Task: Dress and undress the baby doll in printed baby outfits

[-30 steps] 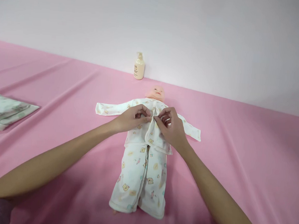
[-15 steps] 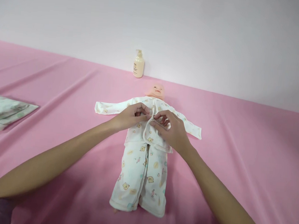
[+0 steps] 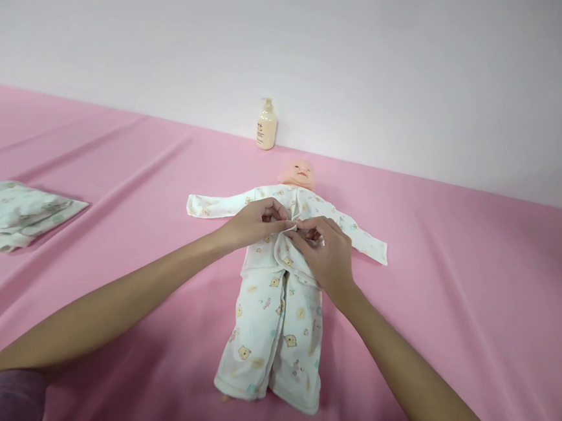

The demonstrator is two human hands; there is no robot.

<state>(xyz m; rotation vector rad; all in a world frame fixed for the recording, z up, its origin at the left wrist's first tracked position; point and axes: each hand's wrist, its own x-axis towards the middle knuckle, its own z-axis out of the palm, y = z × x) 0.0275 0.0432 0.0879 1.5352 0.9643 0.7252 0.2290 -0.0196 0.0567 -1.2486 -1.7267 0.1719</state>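
Observation:
A baby doll (image 3: 299,172) lies on its back on the pink sheet (image 3: 450,282), dressed in a white printed jacket (image 3: 259,244) and matching trousers (image 3: 275,340). Its sleeves are spread out to both sides. My left hand (image 3: 253,222) pinches the left front edge of the jacket at the chest, fingers closed. Meeting it at the middle, my right hand (image 3: 325,251) has its fingers closed on the right front edge. The lower flap of the jacket hangs loose below my fingers.
A cream pump bottle (image 3: 267,126) stands by the white wall behind the doll's head. A folded printed cloth (image 3: 15,214) lies on the sheet at the far left. My purple sleeve (image 3: 1,396) shows at the bottom left corner.
Both hands have stayed pinched on the jacket front, the right hand sliding slightly lower. The view has shifted a little, so everything sits further right.

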